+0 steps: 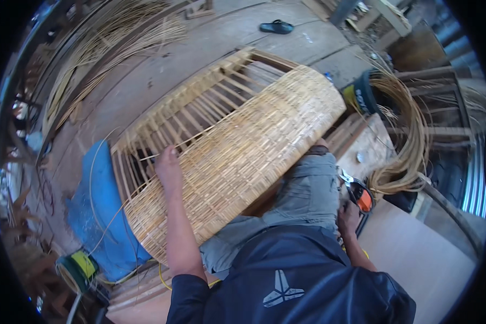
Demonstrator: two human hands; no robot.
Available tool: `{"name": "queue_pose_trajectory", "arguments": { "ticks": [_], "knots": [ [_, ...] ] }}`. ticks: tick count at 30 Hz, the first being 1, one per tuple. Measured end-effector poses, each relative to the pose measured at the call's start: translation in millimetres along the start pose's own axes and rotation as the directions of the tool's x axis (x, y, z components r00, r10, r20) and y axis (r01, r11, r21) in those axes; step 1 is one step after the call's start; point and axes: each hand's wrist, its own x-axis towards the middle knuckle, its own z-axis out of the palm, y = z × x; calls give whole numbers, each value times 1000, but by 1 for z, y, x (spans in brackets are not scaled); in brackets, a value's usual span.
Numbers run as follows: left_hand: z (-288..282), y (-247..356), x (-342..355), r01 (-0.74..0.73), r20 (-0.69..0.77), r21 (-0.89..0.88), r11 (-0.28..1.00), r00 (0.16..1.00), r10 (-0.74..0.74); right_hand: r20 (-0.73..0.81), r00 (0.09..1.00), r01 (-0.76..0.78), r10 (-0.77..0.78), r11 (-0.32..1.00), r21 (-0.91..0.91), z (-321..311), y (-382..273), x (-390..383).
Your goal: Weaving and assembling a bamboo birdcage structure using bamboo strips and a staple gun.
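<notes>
A curved, half-woven rattan frame [243, 151] lies across my lap, its near part closely woven and its far part bare stakes [205, 108]. My left hand [169, 166] is at the edge of the weave on the left, its fingers closed around a thin rattan strand [147, 159]; the fingertips are partly hidden. Low beside my right thigh, my right hand [349, 217] is closed on the handles of a pair of hand shears [352, 182] with orange and black parts. The shears' metal jaws point away from me.
A coil of rattan [410, 135] hangs from a dark bucket [362, 93] at right. Blue cloth [100, 205] and another bucket [76, 271] are at left. Long rattan strips [129, 46] lie on the far-left floor. A sandal [276, 27] lies at the far side.
</notes>
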Motion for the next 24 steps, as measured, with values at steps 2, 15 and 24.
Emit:
{"name": "queue_pose_trajectory", "arguments": {
  "ticks": [2,15,24],
  "knots": [
    [-5,4,-1,-13,13,21,1000,1000,13,-45,999,-24,30,991,132,-5,0,-1],
    [-13,-17,1,388,229,-642,661,920,-318,414,730,-199,-544,411,890,-89,-337,90],
    [-10,-32,0,449,367,-777,442,892,-263,489,109,-364,-866,423,830,-21,-523,38]
  ]
}}
